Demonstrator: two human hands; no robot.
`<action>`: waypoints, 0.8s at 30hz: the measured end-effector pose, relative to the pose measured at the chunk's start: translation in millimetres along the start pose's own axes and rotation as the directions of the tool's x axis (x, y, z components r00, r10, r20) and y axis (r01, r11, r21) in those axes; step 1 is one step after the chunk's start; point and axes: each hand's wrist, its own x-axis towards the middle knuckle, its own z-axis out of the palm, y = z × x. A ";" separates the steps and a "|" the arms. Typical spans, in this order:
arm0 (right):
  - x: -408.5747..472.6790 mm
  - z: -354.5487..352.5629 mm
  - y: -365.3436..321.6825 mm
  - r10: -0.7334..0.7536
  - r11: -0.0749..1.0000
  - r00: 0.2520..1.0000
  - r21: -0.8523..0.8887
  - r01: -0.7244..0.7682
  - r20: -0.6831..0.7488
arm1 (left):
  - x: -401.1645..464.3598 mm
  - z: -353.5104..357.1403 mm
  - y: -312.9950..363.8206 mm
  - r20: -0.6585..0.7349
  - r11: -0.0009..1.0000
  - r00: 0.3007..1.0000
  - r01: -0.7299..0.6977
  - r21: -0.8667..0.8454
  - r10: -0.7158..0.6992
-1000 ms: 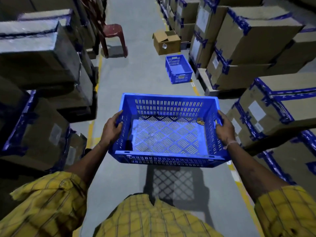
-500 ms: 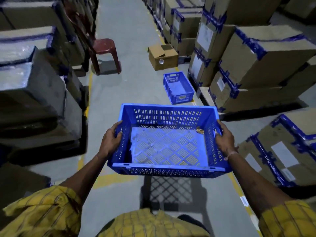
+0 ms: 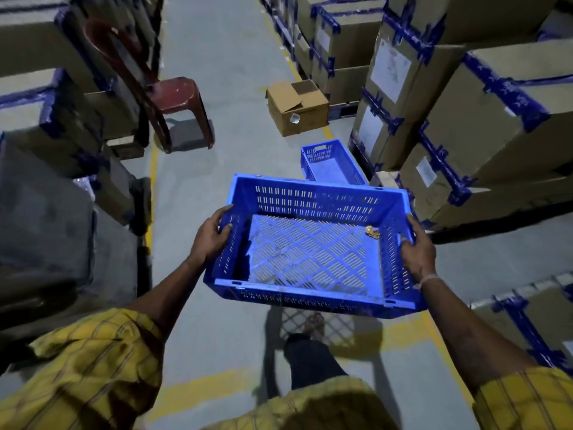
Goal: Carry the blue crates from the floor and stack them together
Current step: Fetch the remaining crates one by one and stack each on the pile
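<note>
The left hand (image 3: 212, 235) and right hand (image 3: 417, 254) are gripping the short walls of a blue crate (image 3: 310, 243) held above the aisle floor (scrap inside), while the second crate (image 3: 333, 164) is sitting just beyond, far right, so stacking is not yet done.

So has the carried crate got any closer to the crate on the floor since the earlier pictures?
Yes. The carried crate now overlaps the floor crate in view; earlier, bare floor separated them.
</note>
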 end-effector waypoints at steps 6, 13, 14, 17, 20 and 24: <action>115.3 34.7 -41.6 0.000 1.000 1.000 -0.004 0.000 -0.018 | 140.1 7.5 35.2 0.034 0.999 0.999 0.010 -0.032 -0.009; 222.5 72.2 -94.7 0.037 0.999 0.998 -0.031 -0.039 -0.059 | 283.9 9.3 63.3 0.053 0.999 0.998 -0.009 -0.053 0.012; 237.1 79.9 -101.1 0.048 0.999 0.996 -0.020 -0.049 -0.071 | 305.6 9.4 65.7 0.060 0.998 0.998 -0.016 -0.059 0.019; 279.3 105.9 -120.0 0.063 0.998 0.991 0.024 -0.060 -0.119 | 373.8 9.0 68.4 0.093 0.997 0.996 -0.007 -0.083 0.015; 319.2 136.2 -138.3 0.086 0.996 0.983 0.026 -0.083 -0.165 | 450.8 6.2 69.0 0.148 0.994 0.988 -0.027 -0.101 0.042; 362.0 175.6 -165.4 0.139 0.990 0.964 0.043 -0.132 -0.227 | 549.5 -3.5 74.9 0.218 0.991 0.971 -0.079 -0.108 0.101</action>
